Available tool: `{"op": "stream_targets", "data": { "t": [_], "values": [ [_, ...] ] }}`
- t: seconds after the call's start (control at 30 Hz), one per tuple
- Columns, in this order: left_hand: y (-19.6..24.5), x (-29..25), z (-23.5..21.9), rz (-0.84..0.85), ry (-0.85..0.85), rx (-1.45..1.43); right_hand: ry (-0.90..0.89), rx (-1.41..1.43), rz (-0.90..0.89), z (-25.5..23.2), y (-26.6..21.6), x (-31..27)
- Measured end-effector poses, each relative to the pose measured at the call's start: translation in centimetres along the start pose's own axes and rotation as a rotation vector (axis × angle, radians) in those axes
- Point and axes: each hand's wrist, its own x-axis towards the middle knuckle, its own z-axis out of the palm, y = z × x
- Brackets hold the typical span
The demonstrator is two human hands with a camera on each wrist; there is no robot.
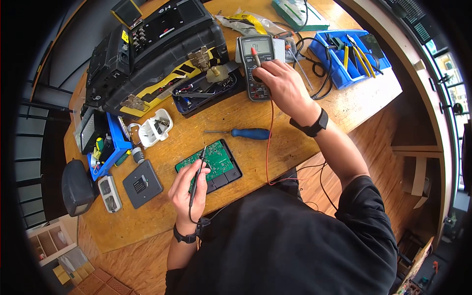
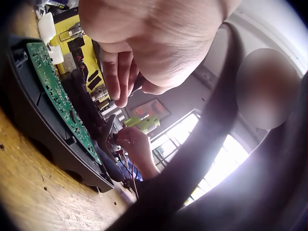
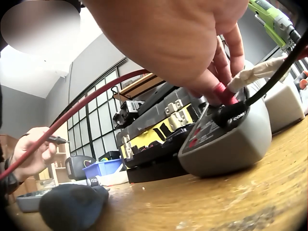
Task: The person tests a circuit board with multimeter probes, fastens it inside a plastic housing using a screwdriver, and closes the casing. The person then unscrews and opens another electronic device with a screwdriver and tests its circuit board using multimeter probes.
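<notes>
My left hand (image 1: 189, 189) holds a black test probe (image 1: 197, 178) like a pen, its tip raised over the green circuit board (image 1: 219, 158). The board sits in a black plastic housing (image 1: 237, 171) on the table. My right hand (image 1: 285, 81) is at the multimeter (image 1: 256, 43), fingers over its dial area, which they hide. A red test probe (image 1: 256, 58) sticks up from those fingers across the meter's display. In the right wrist view, a black plug (image 3: 228, 115) sits in the meter's end. A blue-handled screwdriver (image 1: 250, 133) lies between board and meter.
A large black and yellow case (image 1: 162, 73) stands at the back left, with an open dark tray (image 1: 209, 93) before it. Blue bins (image 1: 339, 73) hold pliers at right. A white tray (image 1: 156, 129) and a dark square plate (image 1: 142, 184) lie left. The red lead (image 1: 269, 147) crosses the table.
</notes>
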Motion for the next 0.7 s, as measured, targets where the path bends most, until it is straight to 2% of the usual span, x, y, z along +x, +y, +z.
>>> {"op": "stream_targets", "data": {
  "t": [0.3, 0.4, 0.47, 0.53, 0.6, 0.63, 0.7],
  "values": [
    [0.0, 0.1, 0.3, -0.003, 0.018, -0.003, -0.189, 0.030, -0.108, -1.1, 0.4, 0.8],
    [0.1, 0.2, 0.3, 0.006, 0.017, -0.007, -0.174, 0.019, -0.164, -0.8, 0.9, 0.9],
    [0.3, 0.4, 0.3, 0.012, 0.013, -0.011, -0.136, 0.020, -0.141, -0.9, 0.5, 0.7],
    [0.2, 0.3, 0.3, 0.016, 0.010, -0.015, -0.099, 0.023, -0.119, -1.2, -0.5, 0.2],
    [0.0, 0.0, 0.2, 0.056, 0.027, -0.081, -0.010, 0.190, -0.143, -1.8, -3.3, -0.4],
    [0.1, 0.1, 0.2, 0.054, 0.026, -0.083, 0.039, 0.302, -0.216, -2.0, -4.6, -0.9],
    [0.7, 0.5, 0.1, 0.122, 0.042, -0.089, -0.007, 0.427, -0.374, -1.7, -6.9, -2.4]
  ]
}}
